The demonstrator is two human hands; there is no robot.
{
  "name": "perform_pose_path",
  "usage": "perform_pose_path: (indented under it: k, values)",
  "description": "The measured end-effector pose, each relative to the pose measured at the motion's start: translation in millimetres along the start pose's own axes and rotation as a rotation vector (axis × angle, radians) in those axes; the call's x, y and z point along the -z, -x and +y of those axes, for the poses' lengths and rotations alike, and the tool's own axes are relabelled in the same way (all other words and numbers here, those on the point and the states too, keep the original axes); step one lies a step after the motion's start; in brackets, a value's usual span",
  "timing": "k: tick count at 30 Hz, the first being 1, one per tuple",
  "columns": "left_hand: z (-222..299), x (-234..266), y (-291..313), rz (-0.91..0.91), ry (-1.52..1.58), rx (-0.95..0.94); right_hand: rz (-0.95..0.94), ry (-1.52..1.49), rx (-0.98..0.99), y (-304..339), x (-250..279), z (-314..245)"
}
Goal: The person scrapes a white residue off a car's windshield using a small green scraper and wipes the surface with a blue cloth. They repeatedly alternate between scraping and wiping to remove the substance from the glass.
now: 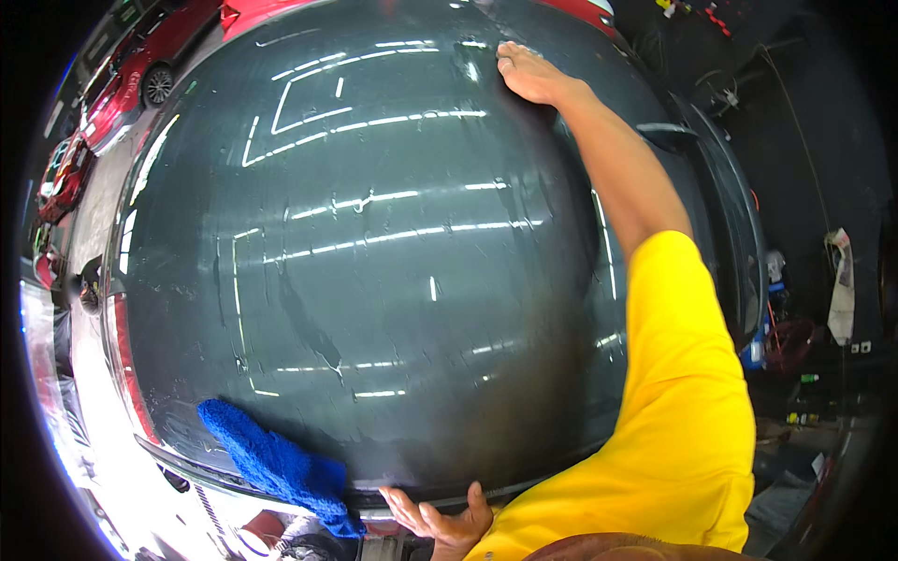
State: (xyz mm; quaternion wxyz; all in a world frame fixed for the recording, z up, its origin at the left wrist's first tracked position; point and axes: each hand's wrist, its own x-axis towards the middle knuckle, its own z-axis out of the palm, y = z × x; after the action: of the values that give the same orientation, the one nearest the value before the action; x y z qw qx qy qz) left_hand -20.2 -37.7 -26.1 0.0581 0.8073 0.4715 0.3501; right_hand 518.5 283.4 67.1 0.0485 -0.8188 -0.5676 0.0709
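A broad, dark, glossy car panel (402, 309) fills the middle, with creases, streaks and lamp reflections across it. My right arm, in a yellow sleeve, reaches to its far right part. There my right hand (531, 75) presses on the surface with its fingers bunched together; what lies under or in them, if anything, is hidden. My left hand (447, 525) is at the near edge of the panel, fingers apart and holding nothing. To its left, a blue fluffy cloth (271, 458) lies over the same edge, partly hanging down.
Red cars (117, 98) stand beyond the panel at the far left. On the right, a pale cloth strip (841, 290) hangs against a dark wall, and small bottles (806, 379) and cluttered items sit below it. A dark raised trim (666, 133) runs along the panel's right side.
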Motion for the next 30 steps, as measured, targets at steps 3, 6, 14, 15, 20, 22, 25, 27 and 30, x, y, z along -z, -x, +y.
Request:
perform_pose_path:
  k: [3, 6, 14, 15, 20, 22, 25, 27, 30]
  values:
    - [4.3, 5.4, -10.3, -0.089, -0.003, -0.02, 0.043, -0.001, 0.2, 90.3, -29.0, 21.5]
    - [6.6, 2.3, -0.1, -0.081, -0.026, 0.057, 0.026, 0.036, 0.251, 144.9, -27.2, 3.0]
    - [8.8, 2.2, -23.2, 0.058, -0.062, -0.018, 0.074, 0.09, -0.062, -19.7, 1.3, 42.8]
    - [6.2, 0.8, -16.9, 0.039, -0.043, 0.006, 0.067, 0.123, -0.108, -21.4, 1.5, 40.2]
    - [10.0, 5.4, -6.6, -0.146, 0.018, 0.066, 0.007, 0.04, 0.216, 97.2, -21.5, 39.9]
    - [9.4, 5.8, -4.7, -0.159, 0.019, 0.072, -0.002, 0.052, 0.196, 133.2, -23.5, 28.2]
    - [5.0, 6.7, 1.5, -0.134, 0.042, 0.083, 0.06, 0.096, 0.21, 100.3, -29.4, 43.3]
    - [1.5, 2.8, 2.1, -0.055, 0.046, 0.083, 0.13, -0.014, 0.18, 39.4, -27.1, 47.2]
    - [-0.2, -4.3, -4.0, -0.002, 0.052, 0.081, 0.185, 0.051, 0.029, -29.9, -16.7, 50.5]
